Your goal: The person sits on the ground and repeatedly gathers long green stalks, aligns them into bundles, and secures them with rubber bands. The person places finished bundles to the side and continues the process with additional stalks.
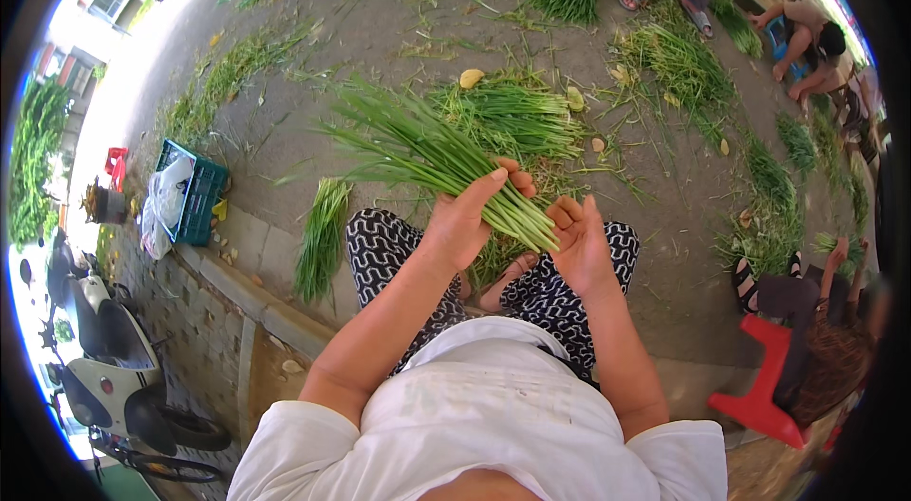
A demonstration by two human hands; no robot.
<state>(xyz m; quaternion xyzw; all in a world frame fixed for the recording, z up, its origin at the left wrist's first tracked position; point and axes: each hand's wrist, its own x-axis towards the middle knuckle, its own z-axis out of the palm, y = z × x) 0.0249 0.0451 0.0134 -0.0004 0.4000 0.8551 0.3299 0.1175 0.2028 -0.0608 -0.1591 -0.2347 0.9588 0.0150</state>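
My left hand (pixel 473 216) is closed around a bundle of long green leafy stalks, perhaps garlic chives (pixel 448 159). The leaves fan out to the upper left and the pale cut ends point to the lower right. Beside those ends is my right hand (pixel 580 238), palm turned inward with curled fingers; whether its fingers hold any stalk I cannot tell. Just beyond my hands a pile of the same greens (pixel 519 113) lies on the pavement. A smaller bunch (pixel 322 238) lies left of my knees.
At the left stand a teal plastic crate (pixel 206 202) with plastic bags and a parked scooter (pixel 114 373). More piles of greens (pixel 676 63) lie on the ground. Several people sit around, one on the right beside a red plastic stool (pixel 765 387). A kerb (pixel 263 302) runs at lower left.
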